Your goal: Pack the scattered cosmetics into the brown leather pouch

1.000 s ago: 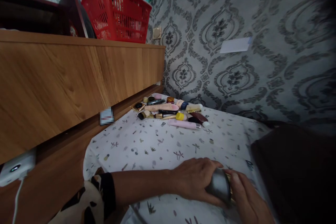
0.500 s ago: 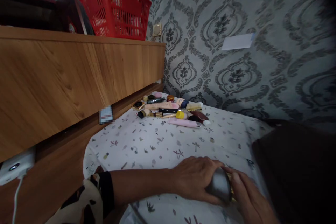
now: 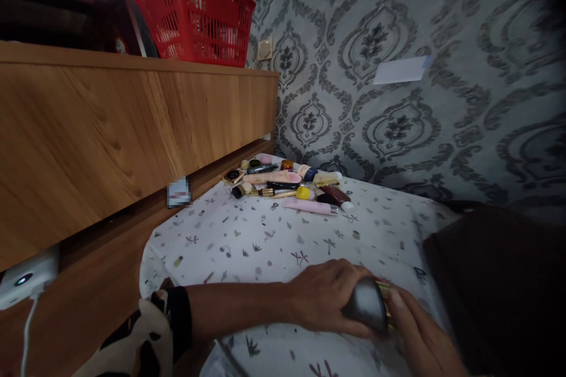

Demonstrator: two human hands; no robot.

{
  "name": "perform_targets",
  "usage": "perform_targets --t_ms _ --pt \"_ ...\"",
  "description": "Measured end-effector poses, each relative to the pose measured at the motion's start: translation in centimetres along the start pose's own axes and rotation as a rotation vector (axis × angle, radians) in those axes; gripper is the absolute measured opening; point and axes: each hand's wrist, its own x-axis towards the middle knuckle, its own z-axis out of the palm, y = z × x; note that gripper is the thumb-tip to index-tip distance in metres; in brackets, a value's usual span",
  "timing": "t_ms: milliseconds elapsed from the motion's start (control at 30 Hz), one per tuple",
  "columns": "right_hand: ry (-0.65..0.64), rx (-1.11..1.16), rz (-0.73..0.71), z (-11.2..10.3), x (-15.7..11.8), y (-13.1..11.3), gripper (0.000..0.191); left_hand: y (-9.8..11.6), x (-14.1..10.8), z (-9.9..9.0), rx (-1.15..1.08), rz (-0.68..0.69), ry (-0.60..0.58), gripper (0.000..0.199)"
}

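Observation:
A dark grey, rounded container [image 3: 366, 305] with a gold band is held low over the patterned white cloth. My left hand [image 3: 329, 294] wraps its grey end, with thumb and fingers curled around it. At the gold end [image 3: 384, 291], the fingers of my right hand [image 3: 420, 324] are closed on the same container. Much of its underside is hidden by the hands, so its exact kind cannot be made out. Further back lies a group of cosmetics, among them a pink tube [image 3: 309, 207], a yellow-capped bottle [image 3: 303, 192] and a makeup brush [image 3: 254, 191].
The patterned cloth [image 3: 247, 247] covers the surface in front of me. A wooden drawer unit [image 3: 110, 129] runs along the left, with a red basket [image 3: 212, 29] on top. A dark bulky item [image 3: 490, 283] sits at right. A white corded device [image 3: 26, 283] is at lower left.
Both hands and the container have shifted slightly left and up. My grip on the container looks the same, and the cosmetics have not moved.

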Motion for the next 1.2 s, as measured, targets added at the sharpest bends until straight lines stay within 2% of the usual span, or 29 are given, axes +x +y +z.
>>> perform_targets --t_ms 100,233,433,633,833,967,1067,1200 --pt "-0.028 -0.021 -0.009 -0.3 0.0 -0.3 0.057 0.0 0.0 0.0 -0.001 0.010 0.019 0.081" --pt "-0.047 -0.045 -0.021 -0.8 -0.2 -1.3 0.054 0.1 0.0 -0.1 -0.004 0.025 -0.020 0.081" --pt "-0.034 0.037 -0.021 -0.9 -1.2 -3.3 0.045 0.9 -0.5 -0.6 -0.119 0.023 -0.009 0.075" --pt "-0.042 0.068 -0.167 -1.1 -1.9 -3.3 0.037 1.2 -0.5 -1.1 -0.382 -0.051 -0.018 0.066" --pt "-0.144 0.116 -0.218 -1.7 -1.9 -3.1 0.047 1.0 -0.4 -1.1 -0.412 -0.044 0.033 0.064" --pt "-0.169 0.175 -0.199 -1.9 -1.8 -3.0 0.054 1.0 -0.5 -1.0 -0.362 -0.066 0.055 0.063" --pt "-0.144 0.200 -0.127 -1.8 -1.7 -2.9 0.056 1.0 -0.6 -0.8 -0.298 -0.063 0.073 0.064" --pt "-0.128 0.228 -0.042 -1.6 -1.3 -2.6 0.042 0.7 -0.7 -0.5 -0.236 -0.065 0.078 0.064"
